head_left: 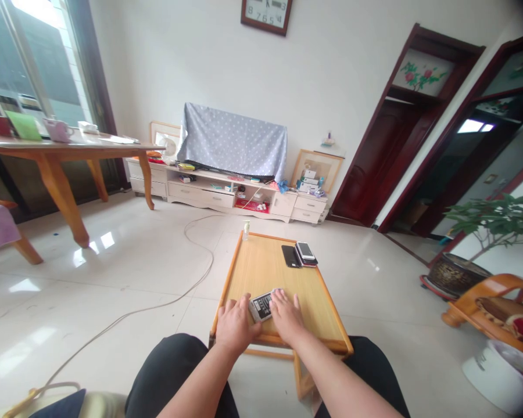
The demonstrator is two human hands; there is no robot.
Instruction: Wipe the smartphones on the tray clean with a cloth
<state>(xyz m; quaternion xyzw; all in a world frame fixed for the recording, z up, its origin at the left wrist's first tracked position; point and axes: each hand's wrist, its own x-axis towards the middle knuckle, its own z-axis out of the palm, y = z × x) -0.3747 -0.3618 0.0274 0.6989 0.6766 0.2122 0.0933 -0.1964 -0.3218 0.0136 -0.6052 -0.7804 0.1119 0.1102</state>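
A phone with its back off, showing a dark printed battery (261, 305), lies tilted low over the near part of a small wooden table (255, 261). My left hand (235, 324) grips its left end, thumb at the near edge and fingers at the far side. Over the right end rests my right hand (287, 316), its fingers curled on the phone and covering that corner. At the far right of the table, a white phone (305, 250) lies on a dark stack, with a black flat case (290, 256) beside it.
A small pump bottle (246, 230) stands at the table's far left corner. My knees flank the table. A cable (157, 303) runs over the floor at the left. Further off are a TV cabinet (200, 194), a dining table (65, 150) and a potted plant (457, 276).
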